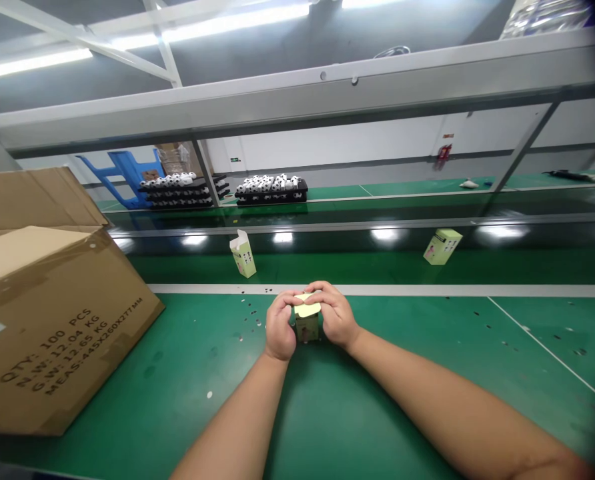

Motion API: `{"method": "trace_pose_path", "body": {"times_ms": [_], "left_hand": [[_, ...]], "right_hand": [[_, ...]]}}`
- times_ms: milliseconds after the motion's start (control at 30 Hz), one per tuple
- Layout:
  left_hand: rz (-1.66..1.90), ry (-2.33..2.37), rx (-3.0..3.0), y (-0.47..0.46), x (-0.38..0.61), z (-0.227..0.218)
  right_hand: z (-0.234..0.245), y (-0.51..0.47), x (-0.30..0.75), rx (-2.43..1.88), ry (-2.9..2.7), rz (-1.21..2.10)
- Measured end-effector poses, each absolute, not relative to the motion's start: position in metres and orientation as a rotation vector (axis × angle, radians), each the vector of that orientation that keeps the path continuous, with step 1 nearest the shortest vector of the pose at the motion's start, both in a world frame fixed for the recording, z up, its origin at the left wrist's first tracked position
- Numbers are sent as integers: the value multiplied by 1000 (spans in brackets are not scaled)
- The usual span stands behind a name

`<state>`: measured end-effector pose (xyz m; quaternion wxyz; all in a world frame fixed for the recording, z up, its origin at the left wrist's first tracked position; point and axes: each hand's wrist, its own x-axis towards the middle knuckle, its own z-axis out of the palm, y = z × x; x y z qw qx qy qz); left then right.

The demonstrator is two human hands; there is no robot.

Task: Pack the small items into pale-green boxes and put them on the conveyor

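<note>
green workbench (377, 413), white walls (327, 143), bright ceiling strip lights (217, 25).

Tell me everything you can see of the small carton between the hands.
The small carton looks like pale green printed cardboard and seems to stand upright on the green bench top. Its cream top flap lies curved over the opening. The left hand and right hand grip its sides, with fingertips on the flap.

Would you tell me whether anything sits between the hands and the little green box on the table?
Nothing visible does: the left hand and the right hand both hold the little green box directly, touching its sides and top flap.
</note>
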<state>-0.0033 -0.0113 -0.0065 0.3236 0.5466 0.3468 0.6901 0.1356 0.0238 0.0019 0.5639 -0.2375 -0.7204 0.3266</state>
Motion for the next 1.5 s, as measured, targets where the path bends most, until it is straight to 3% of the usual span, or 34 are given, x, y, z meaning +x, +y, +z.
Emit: {"method": "trace_pose_path", "body": {"times_ms": [133, 600, 867, 1167, 1500], "left_hand": [[1782, 1022, 1600, -16, -3, -10], [1755, 1041, 1553, -16, 3, -3], [1752, 946, 1370, -20, 4, -6], [1716, 955, 1379, -22, 6, -6], [1718, 972, 1358, -25, 5, 0]], "right_hand": [[-1, 26, 150, -386, -1947, 476], [16, 11, 139, -671, -1884, 394], [0, 2, 144, -583, -2158, 127], [-2, -2, 136, -631, -2020, 316], [-10, -1, 140, -562, -2102, 205]]}}
